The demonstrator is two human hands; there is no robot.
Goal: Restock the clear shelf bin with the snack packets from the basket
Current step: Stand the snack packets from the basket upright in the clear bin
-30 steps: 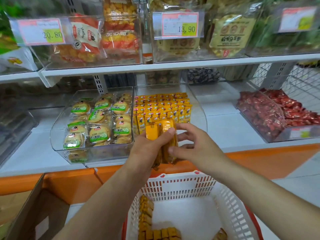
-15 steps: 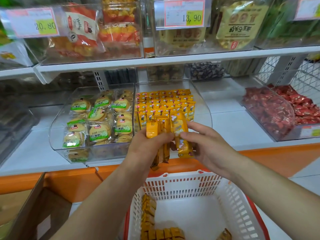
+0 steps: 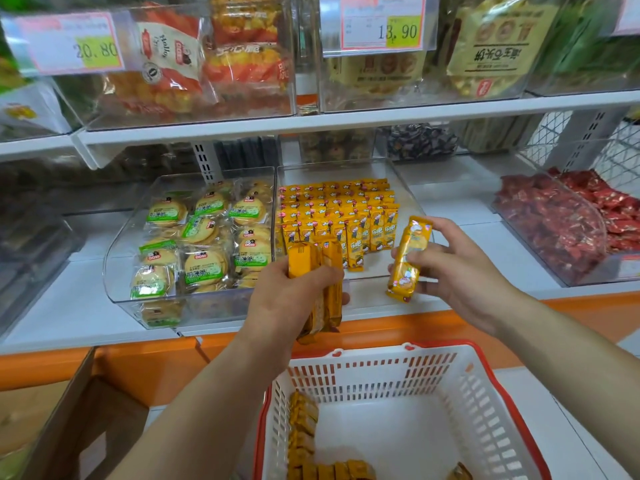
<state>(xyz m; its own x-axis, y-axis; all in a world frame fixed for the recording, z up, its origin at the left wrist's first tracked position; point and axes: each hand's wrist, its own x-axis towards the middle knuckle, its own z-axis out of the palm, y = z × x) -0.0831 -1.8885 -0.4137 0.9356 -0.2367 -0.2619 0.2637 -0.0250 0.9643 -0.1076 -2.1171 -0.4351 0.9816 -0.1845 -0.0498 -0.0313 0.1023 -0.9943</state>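
You can read 20.80 on the left price tag (image 3: pixel 72 43) and 13.90 on the middle price tag (image 3: pixel 381 24), both up on the top shelf (image 3: pixel 346 118).

Upright yellow packets (image 3: pixel 341 216) in clear bin (image 3: pixel 375 294)

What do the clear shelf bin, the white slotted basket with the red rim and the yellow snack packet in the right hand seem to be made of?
Clear shelf bin: rigid glossy plastic, probably acrylic; see-through, with reflections. White slotted basket: moulded matte plastic, judging by its slots. Yellow snack packet: thin glossy film, likely plastic; light glints on it.
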